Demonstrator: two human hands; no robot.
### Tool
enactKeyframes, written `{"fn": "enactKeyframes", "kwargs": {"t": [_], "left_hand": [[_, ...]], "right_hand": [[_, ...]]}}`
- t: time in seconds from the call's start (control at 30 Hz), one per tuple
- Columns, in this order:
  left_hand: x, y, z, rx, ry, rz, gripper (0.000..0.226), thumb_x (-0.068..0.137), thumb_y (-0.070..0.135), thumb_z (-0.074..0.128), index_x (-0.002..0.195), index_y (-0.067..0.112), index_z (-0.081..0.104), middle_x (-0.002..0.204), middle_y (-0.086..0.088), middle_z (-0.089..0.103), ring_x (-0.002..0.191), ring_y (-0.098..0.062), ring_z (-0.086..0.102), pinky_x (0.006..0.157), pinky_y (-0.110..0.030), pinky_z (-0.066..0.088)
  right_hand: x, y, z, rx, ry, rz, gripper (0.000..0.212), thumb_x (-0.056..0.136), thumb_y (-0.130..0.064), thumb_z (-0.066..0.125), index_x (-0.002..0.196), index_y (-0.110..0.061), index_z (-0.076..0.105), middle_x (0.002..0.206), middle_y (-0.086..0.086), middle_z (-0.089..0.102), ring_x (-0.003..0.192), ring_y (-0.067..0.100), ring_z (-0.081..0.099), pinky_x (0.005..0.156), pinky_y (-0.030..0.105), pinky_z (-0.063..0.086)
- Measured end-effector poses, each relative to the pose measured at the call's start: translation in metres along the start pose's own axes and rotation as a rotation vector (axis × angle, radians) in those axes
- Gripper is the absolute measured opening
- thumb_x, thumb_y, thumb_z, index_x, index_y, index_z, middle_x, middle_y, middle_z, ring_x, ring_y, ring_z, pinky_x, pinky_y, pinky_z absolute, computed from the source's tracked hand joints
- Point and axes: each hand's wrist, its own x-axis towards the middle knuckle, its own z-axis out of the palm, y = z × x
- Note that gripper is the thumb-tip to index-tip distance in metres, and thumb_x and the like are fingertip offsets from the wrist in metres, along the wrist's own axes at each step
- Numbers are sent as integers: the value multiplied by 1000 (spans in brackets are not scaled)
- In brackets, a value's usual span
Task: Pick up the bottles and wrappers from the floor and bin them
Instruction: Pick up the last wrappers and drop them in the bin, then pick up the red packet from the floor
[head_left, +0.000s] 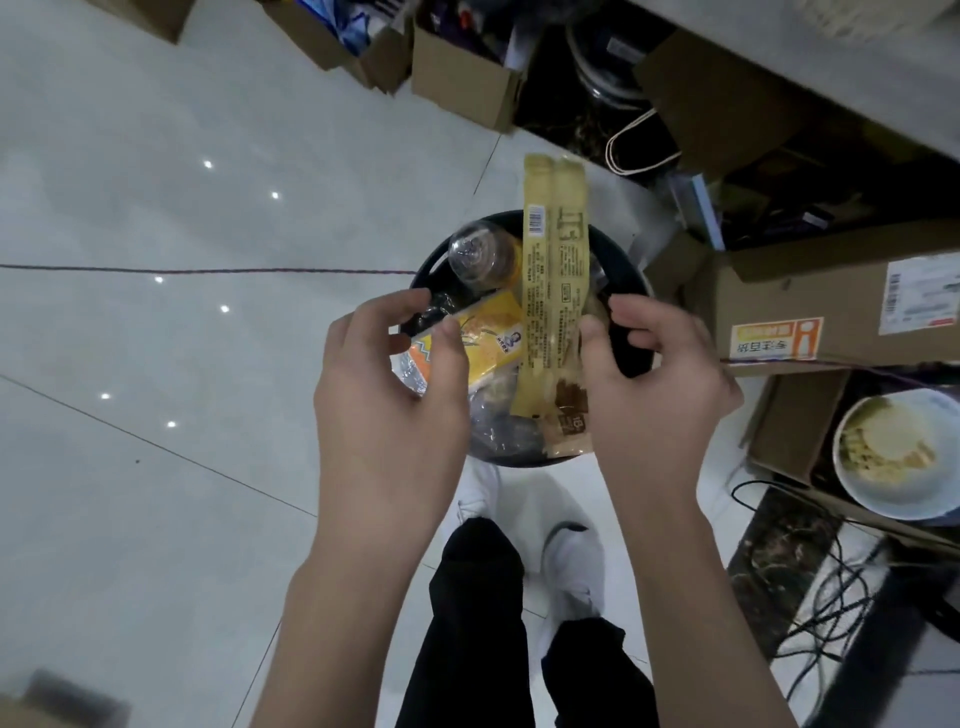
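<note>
A round black bin (631, 280) stands on the floor just ahead of my feet. A clear plastic bottle (480, 254) lies at its far left side. A long yellow wrapper (553, 291) stands tilted out of the bin, and my right hand (649, 384) pinches its right edge between thumb and forefinger. An orange and yellow wrapper (488, 343) lies across the bin's left side over crinkled clear plastic. My left hand (389, 395) hovers over it with fingers apart, the thumb resting on its corner.
Open cardboard boxes (467, 78) line the far edge, and more boxes (826, 306) crowd the right beside the bin. A white bowl of food (893, 452) sits at right above tangled black cables (810, 597). A thin cord (208, 270) runs across the pale tiles at left.
</note>
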Motion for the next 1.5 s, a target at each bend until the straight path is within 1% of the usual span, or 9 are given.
{"fn": "enactKeyframes", "kwargs": {"t": [0.1, 0.23, 0.5, 0.6, 0.7, 0.83, 0.93, 1.1, 1.5], "left_hand": [[-21, 24, -14, -16, 19, 29, 17, 96, 34, 61, 113, 36, 61, 120, 16, 61, 104, -3, 63, 84, -30, 54], [-55, 72, -44, -43, 50, 95, 18, 97, 35, 59, 115, 35, 60, 122, 16, 60, 108, 1, 60, 73, -15, 49], [-143, 204, -139, -98, 215, 319, 23, 97, 34, 59, 120, 29, 62, 124, 15, 60, 110, -1, 59, 87, -34, 54], [-187, 254, -183, -119, 268, 384, 21, 97, 34, 59, 118, 30, 62, 122, 17, 59, 108, -2, 59, 89, -40, 54], [-236, 298, -228, -118, 312, 428, 23, 97, 35, 59, 119, 31, 62, 121, 19, 57, 108, 0, 58, 92, -37, 53], [-308, 334, -284, -94, 380, 483, 25, 98, 36, 59, 122, 30, 61, 121, 18, 57, 108, -1, 58, 91, -32, 51], [-355, 342, -317, -103, 432, 486, 25, 98, 35, 59, 122, 32, 59, 120, 21, 57, 110, -1, 58, 91, -28, 49], [-407, 319, -351, -120, 486, 436, 26, 97, 36, 59, 123, 35, 58, 124, 22, 57, 110, 1, 57, 76, -9, 45], [-428, 214, -434, -242, 647, 187, 21, 96, 36, 61, 117, 37, 61, 122, 25, 58, 109, 2, 58, 76, -15, 49]], "right_hand": [[-6, -24, -31, 116, -32, -39, 18, 85, -43, 68, 102, -38, 66, 103, -14, 68, 96, 8, 65, 104, 52, 43], [-13, -72, -84, 189, -57, -137, 18, 84, -45, 65, 102, -40, 62, 101, -18, 64, 94, 4, 61, 98, 58, 48], [-38, -203, -224, 365, -24, -317, 19, 82, -42, 68, 101, -39, 67, 100, -19, 67, 92, 1, 61, 100, 55, 47], [-53, -250, -286, 380, -68, -422, 20, 87, -35, 74, 104, -39, 65, 103, -20, 67, 96, 4, 63, 100, 41, 50], [-72, -290, -346, 449, -84, -545, 23, 89, -27, 77, 109, -26, 69, 104, -17, 67, 96, 4, 63, 90, 19, 48], [-103, -336, -413, 516, -154, -633, 28, 89, -26, 78, 114, -23, 68, 107, -15, 66, 100, 10, 64, 90, 17, 46], [-128, -362, -449, 532, -241, -685, 31, 87, -26, 80, 116, -25, 68, 112, -16, 65, 104, 11, 64, 90, 16, 46], [-166, -383, -473, 470, -436, -792, 45, 85, -31, 82, 126, -29, 63, 119, -18, 60, 114, 2, 58, 95, 10, 42], [-264, -419, -396, 342, -787, -886, 44, 86, -33, 79, 127, -30, 63, 120, -13, 58, 116, 4, 55, 94, 10, 43]]}}
